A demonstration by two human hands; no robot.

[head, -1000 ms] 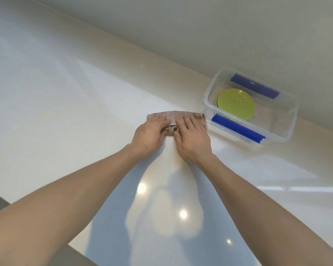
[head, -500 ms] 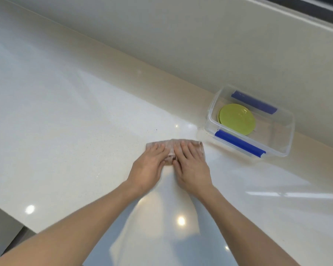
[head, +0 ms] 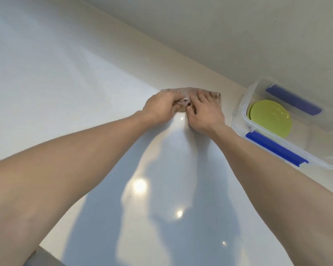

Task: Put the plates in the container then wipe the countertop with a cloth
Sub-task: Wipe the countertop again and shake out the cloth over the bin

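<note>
I am watching both hands working one folded cloth (head: 188,91) on the tabletop (head: 69,89), just to the left of the container (head: 238,106). The left hand (head: 160,106) and the right hand (head: 206,112) are lying side by side, thumbs nearly meeting, palms and fingers pressing flat on the cloth rather than gripping it. I am reading that as a way of spreading pressure across the whole width of the fold, so one pass is covering a broad strip. The cloth is sitting close to the back wall (head: 200,25), left of the container, which suggests the wiping is reaching the far edge of the surface.

The container is standing open against that wall, out of the wiping path. Inside it the green plates (head: 270,118) are lying flat and stacked toward its left end; I am counting two, a second rim peeking out at the left of the top one, though more may be hidden beneath. Two blue clips are showing, one on each long side. So I am judging the plate step finished and the wiping under way.
</note>
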